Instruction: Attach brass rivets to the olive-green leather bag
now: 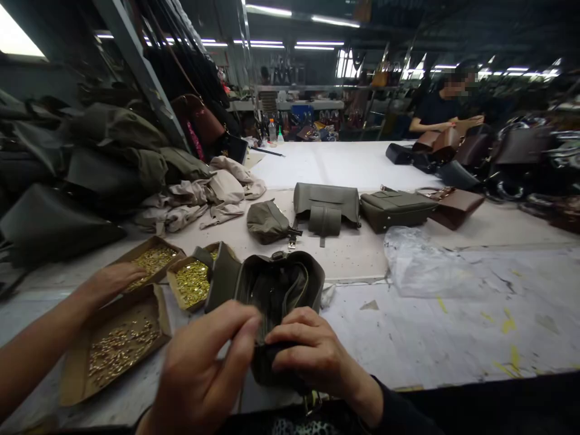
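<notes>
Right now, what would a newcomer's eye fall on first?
Probably the open dark-olive leather-like bag at lower centre, held by the wearer's right hand, the blurred left hand close by. Next, glinting gold metal pieces in brown cardboard trays to its left, beside another person's hand.

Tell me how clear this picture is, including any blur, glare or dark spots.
In the head view, the left hand looks smeared, probably by motion, and the right hand crisper; in the same head view, the inside of the open bag is dark and hard to make out, and the ceiling lights burn white above a dim background.
</notes>
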`<state>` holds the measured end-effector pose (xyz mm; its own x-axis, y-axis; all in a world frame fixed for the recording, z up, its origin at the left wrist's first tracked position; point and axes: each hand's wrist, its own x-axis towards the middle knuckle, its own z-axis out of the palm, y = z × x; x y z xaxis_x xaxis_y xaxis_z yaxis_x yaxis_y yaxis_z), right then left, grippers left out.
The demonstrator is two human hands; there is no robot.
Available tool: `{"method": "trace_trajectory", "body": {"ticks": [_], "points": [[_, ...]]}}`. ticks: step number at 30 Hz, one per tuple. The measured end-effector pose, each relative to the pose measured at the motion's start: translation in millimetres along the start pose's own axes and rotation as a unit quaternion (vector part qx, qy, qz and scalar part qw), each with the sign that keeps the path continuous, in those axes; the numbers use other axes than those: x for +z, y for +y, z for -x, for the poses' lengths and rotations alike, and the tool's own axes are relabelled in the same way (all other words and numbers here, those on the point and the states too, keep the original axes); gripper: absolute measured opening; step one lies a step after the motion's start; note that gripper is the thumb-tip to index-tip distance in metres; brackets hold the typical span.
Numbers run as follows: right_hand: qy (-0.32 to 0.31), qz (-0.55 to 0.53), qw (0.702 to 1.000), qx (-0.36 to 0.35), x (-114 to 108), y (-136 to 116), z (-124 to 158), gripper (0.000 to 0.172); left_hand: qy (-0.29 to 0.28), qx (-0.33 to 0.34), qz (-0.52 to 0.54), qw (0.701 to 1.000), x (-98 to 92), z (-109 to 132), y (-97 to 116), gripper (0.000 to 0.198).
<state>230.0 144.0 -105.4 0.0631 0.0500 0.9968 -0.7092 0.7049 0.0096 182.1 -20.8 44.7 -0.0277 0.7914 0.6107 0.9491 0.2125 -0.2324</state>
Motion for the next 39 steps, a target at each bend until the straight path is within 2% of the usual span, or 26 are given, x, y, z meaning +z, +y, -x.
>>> {"method": "trace_trajectory", "body": {"ticks": [1, 3, 4, 5, 7, 9, 12, 16, 19, 22, 28, 35, 39], "points": [[-0.006, 0.006, 1.000, -0.009, 0, -2, -1, 0.025, -0.087, 0.031, -0.034, 0.995, 4.9, -21, 7, 0.031], [-0.014, 0.013, 1.000, -0.025, 1, -4, -3, 0.024, -0.251, 0.060, -0.169, 0.951, 17.7, -61, 10, 0.027], [-0.015, 0.014, 0.999, -0.030, 1, -5, -3, 0.023, -0.296, 0.062, -0.232, 0.925, 24.6, -78, 7, 0.026], [-0.012, 0.014, 0.999, -0.033, 1, -5, -2, 0.024, -0.313, 0.053, -0.284, 0.905, 31.3, -92, 3, 0.024], [0.004, 0.013, 1.000, -0.028, 1, -4, -1, 0.025, -0.293, 0.023, -0.341, 0.893, 43.5, -108, -9, 0.017], [0.028, 0.007, 0.999, -0.013, 1, -1, 1, 0.025, -0.246, -0.004, -0.351, 0.904, 55.0, -113, -19, 0.017], [0.049, -0.015, 0.999, -0.002, 0, 4, 3, 0.025, -0.178, -0.043, -0.317, 0.931, 74.1, -109, -25, 0.016], [0.040, -0.040, 0.998, -0.008, -1, 8, 3, 0.023, -0.120, -0.154, -0.225, 0.955, 94.0, -108, -30, 0.023], [0.040, -0.047, 0.998, 0.000, -2, 10, 4, 0.021, -0.161, -0.218, -0.182, 0.945, 95.8, -113, -38, 0.025], [0.044, -0.043, 0.998, 0.009, -3, 13, 6, 0.020, -0.203, -0.238, -0.171, 0.934, 92.4, -115, -45, 0.025], [0.051, -0.025, 0.998, 0.011, -5, 17, 8, 0.023, -0.184, -0.254, -0.150, 0.938, 92.8, -111, -52, 0.033], [0.049, -0.002, 0.999, 0.017, -4, 20, 6, 0.026, -0.221, -0.216, -0.146, 0.940, 88.2, -108, -51, 0.026], [0.037, 0.004, 0.999, 0.025, -6, 19, 4, 0.026, -0.195, -0.226, -0.088, 0.950, 88.0, -107, -57, 0.031]]}}
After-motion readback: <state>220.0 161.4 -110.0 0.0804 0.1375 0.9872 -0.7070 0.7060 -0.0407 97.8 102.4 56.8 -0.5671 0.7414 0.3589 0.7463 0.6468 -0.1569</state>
